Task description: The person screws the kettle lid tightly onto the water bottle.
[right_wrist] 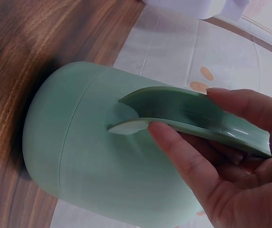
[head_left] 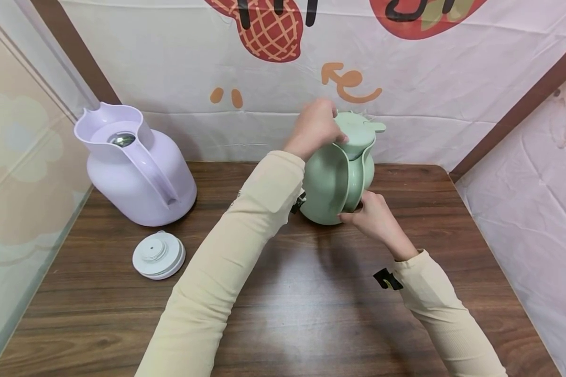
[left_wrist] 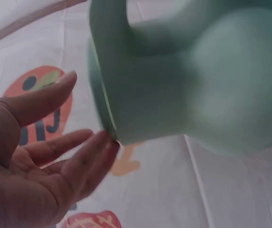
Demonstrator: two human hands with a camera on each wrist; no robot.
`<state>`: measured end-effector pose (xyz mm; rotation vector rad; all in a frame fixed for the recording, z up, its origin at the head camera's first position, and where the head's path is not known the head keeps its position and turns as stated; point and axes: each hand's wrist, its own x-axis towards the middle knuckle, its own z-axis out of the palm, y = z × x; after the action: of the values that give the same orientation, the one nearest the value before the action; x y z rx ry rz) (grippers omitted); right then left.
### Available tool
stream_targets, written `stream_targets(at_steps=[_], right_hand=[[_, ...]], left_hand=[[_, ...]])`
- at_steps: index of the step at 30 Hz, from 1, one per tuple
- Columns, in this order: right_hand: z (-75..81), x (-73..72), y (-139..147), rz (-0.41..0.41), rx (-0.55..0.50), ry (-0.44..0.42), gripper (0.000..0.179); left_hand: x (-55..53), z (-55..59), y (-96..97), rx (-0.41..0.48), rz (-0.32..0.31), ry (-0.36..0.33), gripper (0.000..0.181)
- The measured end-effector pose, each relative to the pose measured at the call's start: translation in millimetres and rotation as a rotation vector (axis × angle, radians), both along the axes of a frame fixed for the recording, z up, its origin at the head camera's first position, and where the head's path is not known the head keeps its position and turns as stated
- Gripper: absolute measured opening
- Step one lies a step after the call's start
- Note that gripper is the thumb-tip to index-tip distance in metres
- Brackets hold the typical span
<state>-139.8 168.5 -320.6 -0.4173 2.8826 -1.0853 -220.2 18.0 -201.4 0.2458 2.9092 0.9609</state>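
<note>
A mint-green thermos jug [head_left: 323,178] stands near the back of the table, with its handle [head_left: 355,180] toward me. Its round green lid [head_left: 356,128] sits in the mouth, a small tab pointing right. My left hand [head_left: 317,125] is at the lid's left side; in the left wrist view its fingertips [left_wrist: 108,140] reach the rim, with the thumb standing apart. Low on the handle, my right hand [head_left: 377,217] grips it. The right wrist view shows the thumb and fingers [right_wrist: 183,156] on either side of the grooved handle.
A lilac thermos jug [head_left: 143,173] without a lid stands at the back left, its inner opening showing. In front of it a white round stopper [head_left: 159,255] lies on the wooden table [head_left: 302,314]. A printed cloth [head_left: 264,125] hangs close behind the green jug.
</note>
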Motion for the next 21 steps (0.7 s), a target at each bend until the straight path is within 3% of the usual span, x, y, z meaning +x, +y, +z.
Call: stream_targets(at_steps=[9,21], right_hand=[[0.5,0.2,-1,-0.007,0.010,0.020,0.026],[-0.6,-1.1,0,0.008,0.013,0.030,0.025]], left_hand=[[6.3,2.7,13.9,-0.096,0.012,0.059,0.027],[6.5,-2.1,18.2,-0.121,-0.009,0.087,0.027]])
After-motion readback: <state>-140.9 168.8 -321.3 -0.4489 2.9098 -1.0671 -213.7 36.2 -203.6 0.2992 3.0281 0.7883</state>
